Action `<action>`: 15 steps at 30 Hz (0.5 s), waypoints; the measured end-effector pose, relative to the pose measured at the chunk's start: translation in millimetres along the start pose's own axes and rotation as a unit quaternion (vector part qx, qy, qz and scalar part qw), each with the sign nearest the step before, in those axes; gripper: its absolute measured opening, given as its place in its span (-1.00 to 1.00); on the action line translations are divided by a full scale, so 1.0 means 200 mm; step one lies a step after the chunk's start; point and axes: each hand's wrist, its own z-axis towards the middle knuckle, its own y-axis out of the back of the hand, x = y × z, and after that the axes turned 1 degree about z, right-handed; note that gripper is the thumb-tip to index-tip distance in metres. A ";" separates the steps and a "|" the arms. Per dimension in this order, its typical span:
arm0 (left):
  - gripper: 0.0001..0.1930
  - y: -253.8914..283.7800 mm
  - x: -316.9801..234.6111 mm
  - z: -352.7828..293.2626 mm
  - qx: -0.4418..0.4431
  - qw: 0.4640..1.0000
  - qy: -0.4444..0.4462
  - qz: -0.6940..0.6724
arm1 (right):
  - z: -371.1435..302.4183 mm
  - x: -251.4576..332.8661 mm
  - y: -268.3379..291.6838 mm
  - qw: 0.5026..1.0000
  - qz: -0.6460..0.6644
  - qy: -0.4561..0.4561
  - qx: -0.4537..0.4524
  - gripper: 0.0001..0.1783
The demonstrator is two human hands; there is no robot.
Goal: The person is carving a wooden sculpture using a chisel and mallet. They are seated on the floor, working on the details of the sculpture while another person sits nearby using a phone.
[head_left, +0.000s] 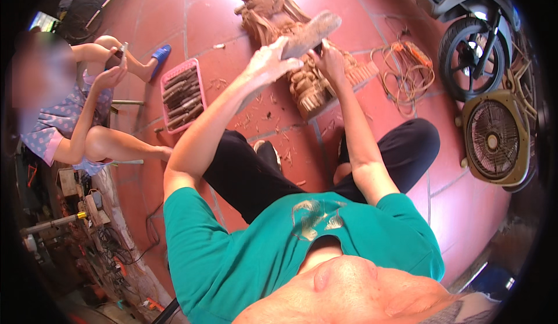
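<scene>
A carved wooden sculpture [308,91] lies on the tiled floor in front of my crossed legs, its detailed relief facing up. My left hand [270,62] is closed on a thick wooden club [314,35], thumb sticking out, with the club's blunt end pointing up and right over the carving. Close beside it, my right hand [330,62] is closed, low over the sculpture. Something small and dark shows at its fingers, mostly hidden. Wood chips are scattered around the carving.
To the left, a pink basket [202,86] holds several chisel-like tools. Another person [75,103] sits beyond it, holding a phone. A coiled cord [407,86], a box fan [494,141] and a motorbike wheel [472,58] are on the right. Tools clutter the lower left.
</scene>
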 end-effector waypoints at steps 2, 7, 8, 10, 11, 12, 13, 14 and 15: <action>-0.24 0.00 0.03 0.02 0.026 0.998 0.012 0.050 | 0.00 -0.02 -0.01 1.000 0.008 0.008 0.005 -0.44; -0.23 0.03 0.00 0.00 0.067 0.997 0.033 0.022 | -0.03 0.02 0.01 0.999 0.027 0.002 -0.025 -0.51; -0.22 0.05 -0.03 0.00 0.081 0.995 0.052 0.019 | -0.03 0.02 0.01 0.999 0.034 -0.002 -0.023 -0.51; -0.18 0.01 0.01 0.02 0.052 0.998 0.011 0.031 | -0.03 0.00 0.00 0.999 0.032 -0.011 -0.021 -0.50; -0.19 0.01 0.01 0.02 0.060 0.998 0.021 0.025 | -0.04 -0.01 -0.01 0.999 0.024 -0.015 -0.022 -0.49; -0.20 0.00 0.00 0.02 0.068 0.997 0.031 0.020 | -0.04 -0.03 -0.02 0.999 0.017 -0.020 -0.023 -0.49; -0.20 0.00 0.00 0.02 0.073 0.996 0.037 0.023 | -0.05 -0.03 -0.02 0.999 0.028 -0.017 -0.021 -0.50; -0.21 -0.01 -0.01 0.01 0.077 0.996 0.042 0.025 | -0.05 -0.04 -0.03 0.999 0.027 -0.004 -0.036 -0.49; -0.22 -0.01 0.00 0.02 0.081 0.995 0.047 0.028 | -0.06 -0.05 -0.03 0.998 0.026 0.008 -0.050 -0.48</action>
